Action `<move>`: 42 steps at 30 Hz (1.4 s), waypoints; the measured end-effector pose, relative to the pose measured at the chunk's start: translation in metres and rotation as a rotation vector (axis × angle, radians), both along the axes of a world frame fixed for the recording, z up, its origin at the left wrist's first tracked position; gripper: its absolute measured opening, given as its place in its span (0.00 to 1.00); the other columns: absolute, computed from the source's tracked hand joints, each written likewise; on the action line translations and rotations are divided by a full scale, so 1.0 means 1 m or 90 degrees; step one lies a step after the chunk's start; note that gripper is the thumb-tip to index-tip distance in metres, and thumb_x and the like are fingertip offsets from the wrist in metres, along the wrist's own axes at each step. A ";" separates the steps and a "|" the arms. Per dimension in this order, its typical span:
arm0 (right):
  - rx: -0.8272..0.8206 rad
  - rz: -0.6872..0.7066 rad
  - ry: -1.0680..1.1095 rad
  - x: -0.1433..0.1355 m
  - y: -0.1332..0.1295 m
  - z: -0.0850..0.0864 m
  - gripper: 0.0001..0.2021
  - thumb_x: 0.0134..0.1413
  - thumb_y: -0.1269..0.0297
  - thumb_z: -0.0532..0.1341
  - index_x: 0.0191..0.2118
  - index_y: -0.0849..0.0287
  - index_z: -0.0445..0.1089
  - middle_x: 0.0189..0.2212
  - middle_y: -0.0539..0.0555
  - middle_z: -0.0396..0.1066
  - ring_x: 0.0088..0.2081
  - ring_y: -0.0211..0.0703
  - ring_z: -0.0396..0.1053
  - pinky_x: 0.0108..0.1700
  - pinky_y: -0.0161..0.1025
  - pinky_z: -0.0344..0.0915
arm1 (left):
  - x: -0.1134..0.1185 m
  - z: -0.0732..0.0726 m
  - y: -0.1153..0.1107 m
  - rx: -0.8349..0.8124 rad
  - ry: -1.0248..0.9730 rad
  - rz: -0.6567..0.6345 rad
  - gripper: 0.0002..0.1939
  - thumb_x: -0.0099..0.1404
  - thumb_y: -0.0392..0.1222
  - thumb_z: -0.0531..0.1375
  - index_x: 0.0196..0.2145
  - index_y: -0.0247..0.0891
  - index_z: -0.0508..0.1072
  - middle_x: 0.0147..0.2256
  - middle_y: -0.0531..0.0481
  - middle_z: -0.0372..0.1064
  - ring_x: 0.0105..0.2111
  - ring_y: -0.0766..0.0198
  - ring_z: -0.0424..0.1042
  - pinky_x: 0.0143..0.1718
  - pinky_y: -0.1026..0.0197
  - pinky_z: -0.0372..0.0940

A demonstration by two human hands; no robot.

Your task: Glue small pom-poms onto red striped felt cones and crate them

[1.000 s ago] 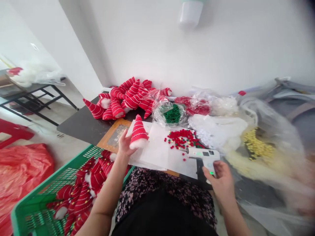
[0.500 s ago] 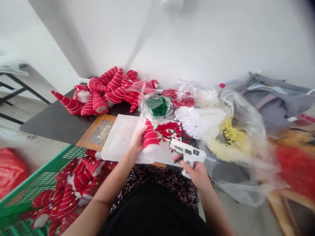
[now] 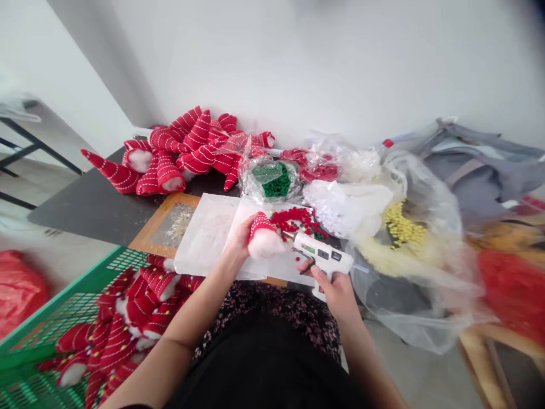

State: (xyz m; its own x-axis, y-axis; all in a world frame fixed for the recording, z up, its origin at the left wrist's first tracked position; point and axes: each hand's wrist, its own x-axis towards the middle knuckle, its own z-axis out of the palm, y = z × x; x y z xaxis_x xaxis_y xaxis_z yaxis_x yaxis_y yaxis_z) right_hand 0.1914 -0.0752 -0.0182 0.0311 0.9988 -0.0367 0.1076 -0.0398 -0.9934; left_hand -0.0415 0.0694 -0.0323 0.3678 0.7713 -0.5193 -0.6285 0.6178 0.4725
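With left hand [image 3: 240, 241], gripping striped cone [image 3: 260, 222]; with right hand [image 3: 336, 287], gripping glue gun [image 3: 322, 253].
Holding cone tilted, exposing fluffy end [image 3: 265, 245] near nozzle [image 3: 289, 234].

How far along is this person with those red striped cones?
Likely done: basket cones, some dotted yellow, in the green basket. In hand: one cone in the left hand, a white glue gun in the right hand. Likely left: heaped cones on the dark table, with no dots visible.

The only camera is sitting on the wearer's head, facing forward and steeply down over the surface [image 3: 89, 213], wall [image 3: 323, 74] behind.
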 end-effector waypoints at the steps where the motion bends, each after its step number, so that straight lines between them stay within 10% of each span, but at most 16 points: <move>1: 0.005 -0.004 -0.009 0.000 0.000 0.000 0.22 0.65 0.43 0.65 0.41 0.58 0.82 0.39 0.61 0.84 0.38 0.52 0.81 0.39 0.42 0.77 | 0.001 -0.001 -0.001 0.005 0.013 0.016 0.10 0.70 0.45 0.63 0.39 0.33 0.75 0.32 0.43 0.79 0.34 0.54 0.82 0.47 0.51 0.79; 17: 0.102 0.025 -0.202 -0.009 -0.010 0.023 0.19 0.69 0.50 0.61 0.31 0.57 0.75 0.32 0.57 0.77 0.34 0.47 0.77 0.40 0.39 0.76 | 0.007 -0.010 -0.014 0.242 0.166 0.024 0.27 0.57 0.50 0.75 0.51 0.42 0.74 0.40 0.48 0.82 0.41 0.52 0.83 0.46 0.53 0.77; 42: 0.143 -0.031 -0.287 0.003 -0.012 0.018 0.16 0.72 0.49 0.60 0.42 0.57 0.74 0.34 0.56 0.75 0.34 0.47 0.77 0.34 0.37 0.72 | 0.009 -0.010 -0.014 0.195 0.178 0.070 0.21 0.61 0.53 0.73 0.48 0.43 0.77 0.41 0.46 0.83 0.47 0.45 0.82 0.51 0.47 0.76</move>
